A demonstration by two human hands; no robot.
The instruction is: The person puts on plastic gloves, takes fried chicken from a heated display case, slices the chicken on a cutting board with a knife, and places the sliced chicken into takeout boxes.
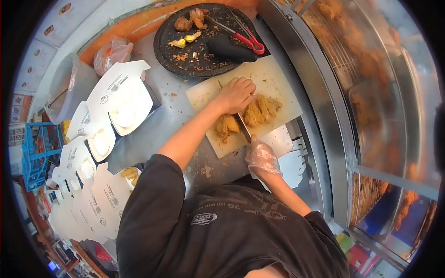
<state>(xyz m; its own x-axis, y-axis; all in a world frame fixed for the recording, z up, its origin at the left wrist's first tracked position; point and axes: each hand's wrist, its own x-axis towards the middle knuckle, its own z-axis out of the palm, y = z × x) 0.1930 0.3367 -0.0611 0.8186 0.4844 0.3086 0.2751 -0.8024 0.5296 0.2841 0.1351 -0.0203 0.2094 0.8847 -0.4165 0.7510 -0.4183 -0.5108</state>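
A knife (244, 126) stands across the pale cutting board (273, 74), its blade between two portions of fried chicken. My right hand (263, 157), in a clear plastic glove, is closed around the knife's handle at the near edge of the board. My left hand (235, 95) is bare and presses down on the blade toward its tip, fingers bent and together; the tip shows just past it. Right of the blade lies fried chicken cut into strips (262, 110). On the left side is another chicken piece (227, 126), partly under my left wrist.
Behind the board, a round black tray (167, 65) bears chicken pieces (190, 19), red-handled tongs (250, 42) and a black object (232, 50). Open boxes with white rice (124, 116) line the left. A metal-framed display case (320, 92) with fried food borders the right.
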